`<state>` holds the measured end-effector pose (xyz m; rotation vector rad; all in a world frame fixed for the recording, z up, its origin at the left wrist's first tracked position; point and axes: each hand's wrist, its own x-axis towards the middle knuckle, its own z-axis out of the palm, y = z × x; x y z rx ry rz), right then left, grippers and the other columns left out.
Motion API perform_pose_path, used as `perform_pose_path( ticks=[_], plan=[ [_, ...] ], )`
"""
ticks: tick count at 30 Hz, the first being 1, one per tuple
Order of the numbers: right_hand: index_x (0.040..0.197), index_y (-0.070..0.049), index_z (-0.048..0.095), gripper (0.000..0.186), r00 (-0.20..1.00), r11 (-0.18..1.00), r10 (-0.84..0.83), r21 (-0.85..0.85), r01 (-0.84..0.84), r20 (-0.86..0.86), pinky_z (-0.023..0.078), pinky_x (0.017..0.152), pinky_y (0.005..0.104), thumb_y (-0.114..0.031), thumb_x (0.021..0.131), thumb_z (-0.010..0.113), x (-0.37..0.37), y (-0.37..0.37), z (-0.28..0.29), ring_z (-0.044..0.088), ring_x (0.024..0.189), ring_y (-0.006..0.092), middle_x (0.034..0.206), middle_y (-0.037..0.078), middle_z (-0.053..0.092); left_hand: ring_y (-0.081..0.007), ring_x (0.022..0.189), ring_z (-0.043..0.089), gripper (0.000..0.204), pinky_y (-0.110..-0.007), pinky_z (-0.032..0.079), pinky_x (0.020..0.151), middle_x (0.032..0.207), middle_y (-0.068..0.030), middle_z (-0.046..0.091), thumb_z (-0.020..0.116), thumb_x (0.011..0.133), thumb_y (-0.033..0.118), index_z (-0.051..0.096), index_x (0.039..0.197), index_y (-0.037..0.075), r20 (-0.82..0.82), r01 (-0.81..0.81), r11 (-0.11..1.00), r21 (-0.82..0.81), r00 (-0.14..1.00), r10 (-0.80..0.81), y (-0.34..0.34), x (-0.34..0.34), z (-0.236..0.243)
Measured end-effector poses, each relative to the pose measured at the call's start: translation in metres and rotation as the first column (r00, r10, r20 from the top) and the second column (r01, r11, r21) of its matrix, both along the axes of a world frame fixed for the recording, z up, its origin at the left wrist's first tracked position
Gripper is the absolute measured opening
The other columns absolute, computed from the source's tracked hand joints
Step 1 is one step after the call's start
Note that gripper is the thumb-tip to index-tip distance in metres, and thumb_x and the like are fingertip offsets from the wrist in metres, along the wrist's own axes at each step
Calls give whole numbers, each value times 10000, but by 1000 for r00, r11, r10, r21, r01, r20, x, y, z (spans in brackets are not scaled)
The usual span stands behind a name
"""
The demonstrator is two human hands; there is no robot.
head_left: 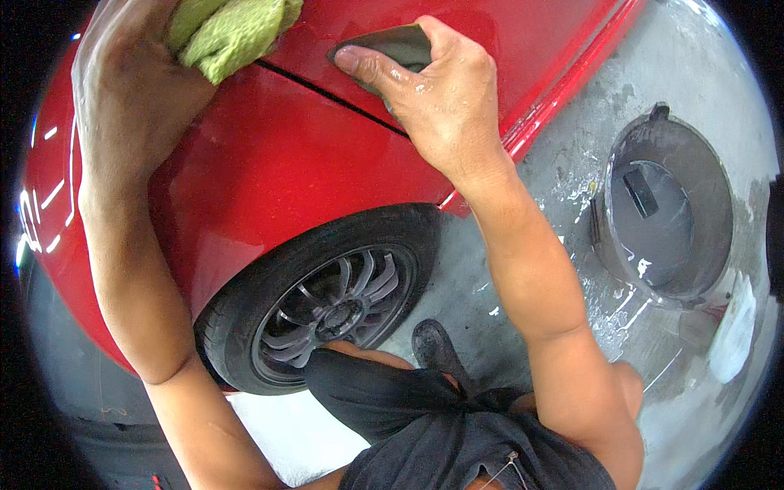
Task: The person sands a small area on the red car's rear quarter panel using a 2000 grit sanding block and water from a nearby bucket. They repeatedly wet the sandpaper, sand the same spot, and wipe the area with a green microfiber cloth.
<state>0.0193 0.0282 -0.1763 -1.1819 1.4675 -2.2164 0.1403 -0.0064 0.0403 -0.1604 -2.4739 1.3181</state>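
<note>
A crumpled yellow-green towel (237, 41) is bunched in my left hand (131, 90), held over the red car fender (269, 163) at the upper left. My right hand (449, 110) grips a dark grey, curved sheet of sandpaper (400, 45) between thumb and fingers, against or just above the red door (531, 49). Wet drops shine on the fingers and wrist. Between the two hands runs the black gap (327, 96) where fender and door meet. Part of the towel and most of my left fingers are cut off or hidden.
Below the fender is a black tyre (237, 347) with a grey spoked rim (339, 318). At right a dark bucket (714, 188) of water stands on the wet grey floor (523, 286), with a dark rectangular block (640, 193) inside. My black shoe (437, 351) is beside the wheel.
</note>
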Motion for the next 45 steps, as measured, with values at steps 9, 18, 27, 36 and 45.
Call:
perform_pose_path(
  ticks=[9,18,27,36,45],
  plan=[
    [829,-12,705,462,1000,998,-27,-64,27,-4,566,646,441,-435,854,891,5,-11,-10,737,734,342,758,212,732,-275,1095,711,430,-386,555,956,1177,-121,740,899,762,84,729,1157,61,16,-64,996,70,998,63,-4,4,1],
    [766,-44,654,515,998,990,-69,-121,68,-6,563,617,507,-488,807,910,5,-15,-6,727,703,436,691,210,688,-299,1214,710,525,-387,547,1057,1299,-143,737,888,759,44,725,1258,53,-4,-133,962,238,990,138,-3,4,11],
    [1186,-14,733,266,861,924,334,-314,-219,382,599,762,368,-244,1056,709,-41,15,-46,690,880,119,1013,30,767,-313,1223,694,543,-421,549,1038,1298,-131,737,923,732,147,734,1235,66,17,-129,992,19,992,128,2,3,18],
    [1351,48,652,378,640,785,616,-299,-542,459,633,925,409,-20,990,741,-93,50,-81,756,1060,215,1223,147,765,-323,1213,689,495,-426,564,996,1289,-106,738,914,743,181,726,1189,79,-42,-145,989,8,989,145,6,3,4],
    [1362,67,659,402,599,718,689,-270,-642,407,641,898,363,-29,984,757,-98,67,-84,770,1013,192,1188,144,782,-335,1238,676,507,-437,558,1009,1302,-108,730,902,741,164,718,1204,71,-57,-132,991,-6,990,131,5,4,6]
  ],
)
